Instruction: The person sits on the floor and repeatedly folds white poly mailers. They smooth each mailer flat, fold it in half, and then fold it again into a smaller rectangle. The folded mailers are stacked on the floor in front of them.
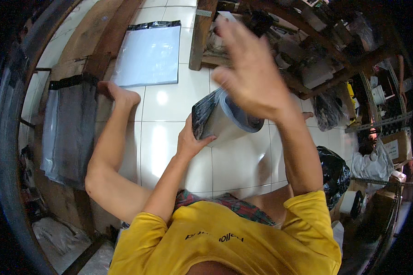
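My left hand (pixel 192 143) grips the near left side of a curled stack of plastic bags (pixel 225 123), its thumb along the outside. The stack is bent into a loose roll, pale grey outside and bluish inside, with a crinkled black edge band. Above and in front of its right side is my right hand (pixel 254 71), blurred, thumb apart and fingers stretched out, holding nothing that I can see. Whether it touches the roll cannot be made out. A flat stack of clear and white plastic bags (pixel 149 55) with a black top band lies farther off on the tiles.
More grey bags with a black band (pixel 71 133) hang over a wooden beam (pixel 80 50) at left. My bare legs spread on the white tiled floor (pixel 156 137). At right are a black plastic bag (pixel 333 172), a white bag (pixel 372 164), a cardboard box (pixel 396 147) and cluttered shelving.
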